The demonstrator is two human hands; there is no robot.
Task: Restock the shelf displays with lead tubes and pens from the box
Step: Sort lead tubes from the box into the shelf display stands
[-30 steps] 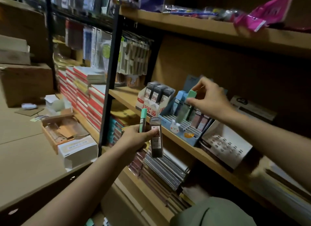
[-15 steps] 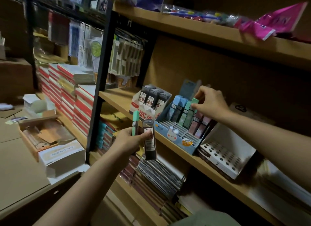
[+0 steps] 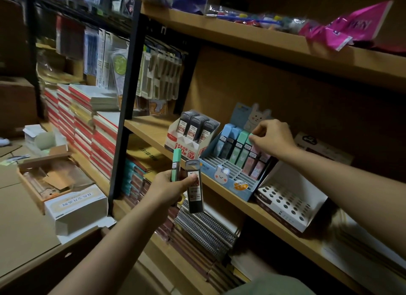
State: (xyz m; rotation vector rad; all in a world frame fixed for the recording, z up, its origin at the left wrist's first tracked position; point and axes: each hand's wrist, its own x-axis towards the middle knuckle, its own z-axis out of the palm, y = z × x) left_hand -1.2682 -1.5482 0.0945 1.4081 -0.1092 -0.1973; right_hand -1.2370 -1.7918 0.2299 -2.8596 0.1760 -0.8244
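My left hand (image 3: 169,188) grips two lead tubes below the shelf edge: a green lead tube (image 3: 176,164) upright and a black lead tube (image 3: 194,188) beside it. My right hand (image 3: 271,137) pinches the top of a green tube (image 3: 246,148) standing in the back row of the blue rabbit display (image 3: 228,178), next to blue, green and pink tubes. A white and red display (image 3: 191,138) holding three black tubes stands to its left on the wooden shelf (image 3: 149,127).
A white display with round holes (image 3: 287,204) sits right of the blue one. Spiral notebooks (image 3: 204,228) fill the shelf below. An open cardboard box (image 3: 47,178) and a white box (image 3: 77,209) lie on the floor at left. A black post (image 3: 123,110) divides the shelving.
My right hand has pushed the green tube down into the blue display's back row. My left hand keeps hold of its two tubes; the camera has shifted slightly.
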